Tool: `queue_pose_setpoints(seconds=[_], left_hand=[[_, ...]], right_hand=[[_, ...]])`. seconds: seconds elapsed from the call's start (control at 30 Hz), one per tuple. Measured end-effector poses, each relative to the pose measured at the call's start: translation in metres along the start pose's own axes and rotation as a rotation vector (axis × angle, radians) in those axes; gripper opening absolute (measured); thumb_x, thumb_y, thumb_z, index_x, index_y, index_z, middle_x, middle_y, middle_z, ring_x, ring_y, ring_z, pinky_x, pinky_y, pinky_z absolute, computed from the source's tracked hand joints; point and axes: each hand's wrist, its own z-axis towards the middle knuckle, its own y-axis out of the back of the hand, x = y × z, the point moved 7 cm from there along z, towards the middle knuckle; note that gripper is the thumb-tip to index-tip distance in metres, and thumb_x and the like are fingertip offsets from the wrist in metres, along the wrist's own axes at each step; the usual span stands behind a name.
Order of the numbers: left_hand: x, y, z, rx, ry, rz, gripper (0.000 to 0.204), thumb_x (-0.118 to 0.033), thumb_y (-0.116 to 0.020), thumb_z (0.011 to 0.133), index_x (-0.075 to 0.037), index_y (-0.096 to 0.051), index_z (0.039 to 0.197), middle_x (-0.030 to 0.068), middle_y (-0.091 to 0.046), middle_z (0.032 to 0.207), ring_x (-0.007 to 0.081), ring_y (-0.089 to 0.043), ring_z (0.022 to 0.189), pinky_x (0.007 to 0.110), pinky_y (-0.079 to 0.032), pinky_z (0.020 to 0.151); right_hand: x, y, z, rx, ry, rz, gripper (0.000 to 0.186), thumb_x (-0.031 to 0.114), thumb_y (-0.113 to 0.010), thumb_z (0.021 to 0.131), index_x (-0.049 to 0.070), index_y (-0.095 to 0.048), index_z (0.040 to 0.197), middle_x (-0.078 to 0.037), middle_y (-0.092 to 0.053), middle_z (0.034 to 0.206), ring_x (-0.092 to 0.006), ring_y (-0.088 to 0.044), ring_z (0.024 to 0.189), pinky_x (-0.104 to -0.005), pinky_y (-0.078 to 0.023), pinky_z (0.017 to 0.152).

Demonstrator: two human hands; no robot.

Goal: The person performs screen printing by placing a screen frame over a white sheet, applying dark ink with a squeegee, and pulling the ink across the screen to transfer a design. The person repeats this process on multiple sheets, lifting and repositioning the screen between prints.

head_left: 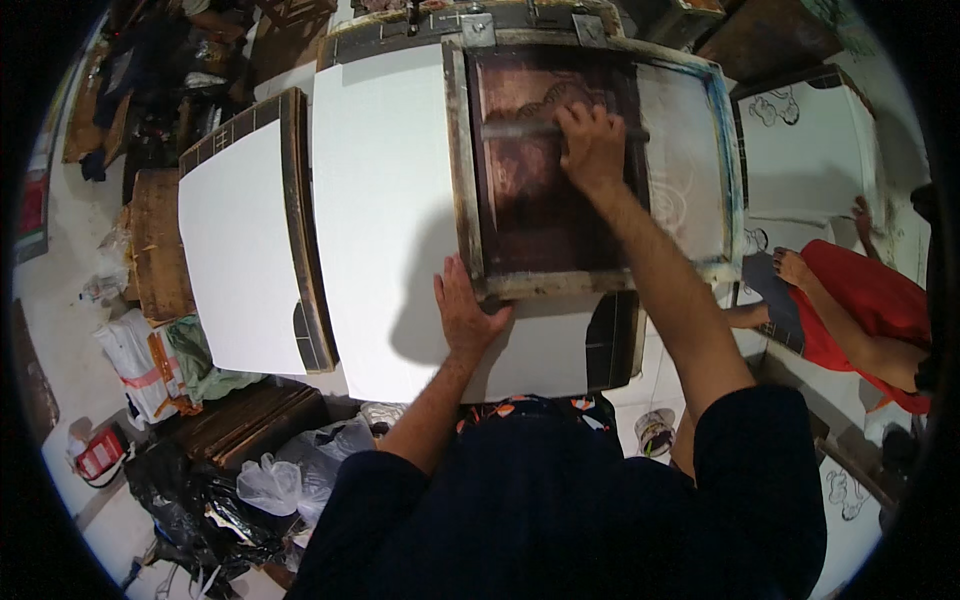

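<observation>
My right hand (592,140) grips a long squeegee bar (507,130) across the dark, reddish mesh of a screen frame (467,190), which is clamped by hinges (480,30) at its far edge. Pale line drawings show on the frame's lighter right part (680,170). Under the frame lies a white sheet (375,170) on a dark-edged board (620,340). My left hand (465,305) rests with fingers spread at the frame's lower-left corner, its fingertips against the frame and thumb out to the right.
Another board with a white sheet (235,240) stands at left, near wooden boards (160,250) and plastic bags (280,480). At right, a person in red (860,300) is beside boards with printed sheets (805,150). A small container (655,430) sits low at lower right.
</observation>
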Motion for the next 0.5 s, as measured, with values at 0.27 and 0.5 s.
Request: queue_pose_setpoints(seconds=[0.27, 0.5], left_hand=[[0.004, -0.001, -0.001, -0.033, -0.029, -0.03, 0.112, -0.035, -0.086, 0.075, 0.008, -0.025, 0.158, 0.0296, -0.035, 0.16, 0.0422, -0.031, 0.153, 0.059, -0.022, 0.125], [0.005, 0.007, 0.005, -0.061, 0.095, -0.299, 0.105, -0.006, -0.084, 0.071, 0.007, -0.027, 0.158, 0.028, -0.047, 0.152, 0.0422, -0.042, 0.146, 0.059, -0.022, 0.124]], right_hand=[[0.06, 0.041, -0.191, 0.146, -0.052, 0.099, 0.061, 0.01, -0.089, 0.057, 0.016, -0.063, 0.111, -0.004, -0.058, 0.11, -0.0287, -0.055, 0.108, -0.0463, -0.039, 0.098], [0.058, 0.063, -0.168, 0.045, -0.021, 0.115, 0.05, 0.007, -0.085, 0.063, 0.015, -0.066, 0.109, -0.004, -0.063, 0.101, -0.0275, -0.059, 0.103, -0.0468, -0.04, 0.096]])
